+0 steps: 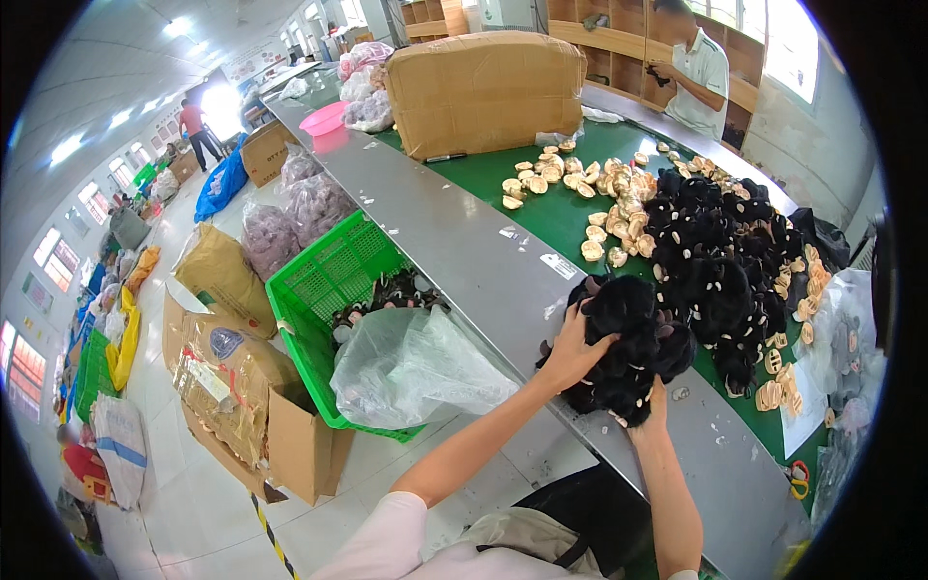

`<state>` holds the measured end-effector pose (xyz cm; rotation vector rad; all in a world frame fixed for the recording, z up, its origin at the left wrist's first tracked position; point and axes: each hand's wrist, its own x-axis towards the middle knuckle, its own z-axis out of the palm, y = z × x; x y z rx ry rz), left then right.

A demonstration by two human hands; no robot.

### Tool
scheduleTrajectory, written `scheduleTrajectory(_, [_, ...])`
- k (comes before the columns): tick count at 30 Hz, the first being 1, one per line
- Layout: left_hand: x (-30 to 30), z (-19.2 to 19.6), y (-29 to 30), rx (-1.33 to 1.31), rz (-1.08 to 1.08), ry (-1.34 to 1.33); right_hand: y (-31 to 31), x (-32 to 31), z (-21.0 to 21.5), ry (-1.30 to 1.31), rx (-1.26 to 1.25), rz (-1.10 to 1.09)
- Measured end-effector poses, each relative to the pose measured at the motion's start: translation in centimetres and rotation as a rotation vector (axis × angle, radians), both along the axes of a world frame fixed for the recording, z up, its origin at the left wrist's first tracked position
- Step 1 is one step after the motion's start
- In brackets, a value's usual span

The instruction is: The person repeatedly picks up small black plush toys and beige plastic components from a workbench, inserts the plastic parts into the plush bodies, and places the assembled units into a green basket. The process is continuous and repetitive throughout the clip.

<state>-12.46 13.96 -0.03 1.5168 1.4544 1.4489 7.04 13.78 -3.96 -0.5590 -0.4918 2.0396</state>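
Between my two hands is a bunch of black plush pieces (619, 314) with small brownish and pale parts, at the near metal edge of the work table. My left hand (577, 350) grips the bunch from its left side, fingers curled over the plush. From below, my right hand (654, 406) presses against it, its fingers mostly hidden under the black fur. Just beyond lies a large heap of similar black plush pieces (720, 290). Many pale gold shell-shaped pieces (628, 208) are scattered on the green table top behind and among the heap.
A big cardboard box (483, 92) stands on the table's far part. Left of the table, a green crate (319, 362) holds dark pieces and a clear plastic bag (411, 372). Orange-handled scissors (798, 479) lie at right. A person (698, 72) stands across the table.
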Motion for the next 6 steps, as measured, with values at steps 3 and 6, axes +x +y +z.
scheduleTrajectory(3, [-0.1,0.1,-0.2,0.042,0.033,0.031,-0.6,0.8,0.7,0.0,-0.002,-0.028])
scheduleTrajectory(6, [-0.1,0.1,-0.6,0.023,0.086,0.083,0.0,2.5,-0.1,-0.003,0.058,0.004])
